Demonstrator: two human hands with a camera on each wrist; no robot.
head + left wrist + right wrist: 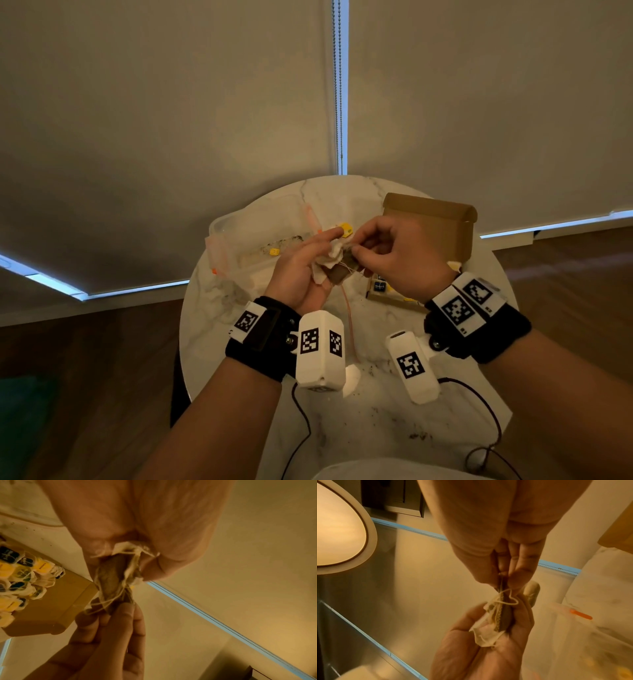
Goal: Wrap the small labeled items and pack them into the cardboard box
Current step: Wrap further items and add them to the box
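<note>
A brown tea bag (pixel 339 263) with thin string wound round it is held above the table between both hands. My left hand (pixel 320 255) cradles its pale paper end in the palm, fingers curled round it. My right hand (pixel 368 251) pinches the other end of the tea bag (pixel 498 616), where a loop of string (pixel 510 599) sticks out. The bag (pixel 113 577) shows close up between the left hand (pixel 145 527) and the right hand (pixel 109 635). The open cardboard box (pixel 428 219) stands behind my right hand and holds several wrapped bags with yellow and dark labels (pixel 20 574).
A clear plastic zip bag (pixel 260 236) lies at the back left of the round marble table (pixel 376 411), with yellow tags (pixel 346 229) near it. An orange string (pixel 349 318) hangs below the hands. Black cables (pixel 479 404) trail over the table's near side.
</note>
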